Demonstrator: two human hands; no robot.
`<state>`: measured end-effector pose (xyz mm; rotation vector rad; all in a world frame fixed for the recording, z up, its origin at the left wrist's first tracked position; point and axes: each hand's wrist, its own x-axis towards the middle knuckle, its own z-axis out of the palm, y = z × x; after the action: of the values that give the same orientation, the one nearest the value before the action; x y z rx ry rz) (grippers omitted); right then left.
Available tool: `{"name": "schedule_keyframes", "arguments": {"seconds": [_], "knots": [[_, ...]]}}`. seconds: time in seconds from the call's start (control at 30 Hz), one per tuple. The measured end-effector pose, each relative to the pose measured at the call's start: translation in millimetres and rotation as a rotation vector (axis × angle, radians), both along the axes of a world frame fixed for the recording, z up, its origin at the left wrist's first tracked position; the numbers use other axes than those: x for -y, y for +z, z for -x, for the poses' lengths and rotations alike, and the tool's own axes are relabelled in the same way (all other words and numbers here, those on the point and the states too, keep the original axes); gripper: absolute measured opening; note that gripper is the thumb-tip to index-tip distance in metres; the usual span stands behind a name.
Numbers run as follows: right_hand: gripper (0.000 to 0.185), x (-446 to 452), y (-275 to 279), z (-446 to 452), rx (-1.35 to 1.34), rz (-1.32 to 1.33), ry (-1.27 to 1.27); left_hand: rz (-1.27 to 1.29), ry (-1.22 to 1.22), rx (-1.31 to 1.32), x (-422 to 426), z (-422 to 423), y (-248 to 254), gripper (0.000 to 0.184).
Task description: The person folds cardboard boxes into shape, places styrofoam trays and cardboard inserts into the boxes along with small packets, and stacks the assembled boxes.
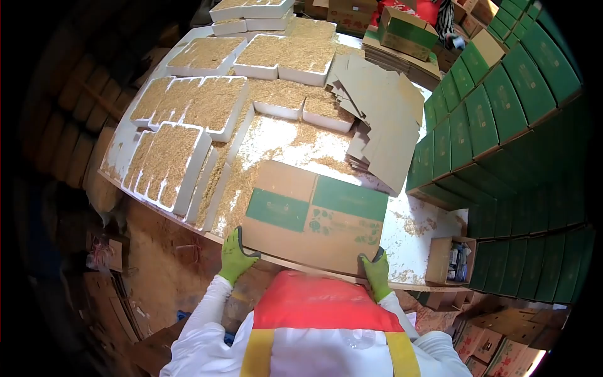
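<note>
A flattened cardboard box [282, 242], brown with green printed panels, lies in front of me at the near edge of the table. My left hand [236, 259], in a green and black glove, grips its near left corner. At the near right corner my right hand [377, 274], gloved the same way, is closed on the edge with the thumb on top. The fingers beneath the cardboard are hidden. Just beyond the box's right side lies a fanned stack of grey cardboard sheets [383, 119].
White trays [200, 144] filled with brown granular material stand at the left and back of the table [408, 242]. Green boxes [480, 116] are stacked along the right. A small open carton [440, 259] with packets sits at the near right corner. Loose grains cover parts of the tabletop.
</note>
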<state>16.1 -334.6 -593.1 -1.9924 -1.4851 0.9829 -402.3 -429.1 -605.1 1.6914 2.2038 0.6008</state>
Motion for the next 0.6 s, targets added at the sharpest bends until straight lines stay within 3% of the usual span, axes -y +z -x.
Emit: {"name": "schedule_keyframes", "arguments": {"seconds": [0.1, 0.23, 0.27, 0.37, 0.53, 0.57, 0.6], "knots": [[0.049, -2, 0, 12, 0.002, -0.062, -0.037, 0.065, -0.055, -0.142, -13, 2, 35, 0.102], [0.043, -21, 42, 10, 0.402, -0.019, 0.076, 0.250, 0.019, -0.086, -30, 3, 51, 0.092], [0.041, -25, 45, 9, 0.537, -0.027, 0.136, 0.175, 0.024, -0.048, -28, 4, 51, 0.085], [0.042, -35, 61, 10, 0.630, -0.001, 0.195, -0.006, -0.125, -0.322, -30, 6, 82, 0.084], [0.042, -50, 82, 6, 0.658, 0.037, 0.263, -0.167, -0.413, -0.325, -56, 25, 122, 0.065], [0.043, -54, 106, 13, 0.714, -0.003, 0.260, -0.210, -0.426, -0.256, -68, 29, 131, 0.061], [0.050, -62, 115, 10, 0.754, -0.265, 0.299, -0.251, -0.437, -0.190, -79, 34, 139, 0.057]]}}
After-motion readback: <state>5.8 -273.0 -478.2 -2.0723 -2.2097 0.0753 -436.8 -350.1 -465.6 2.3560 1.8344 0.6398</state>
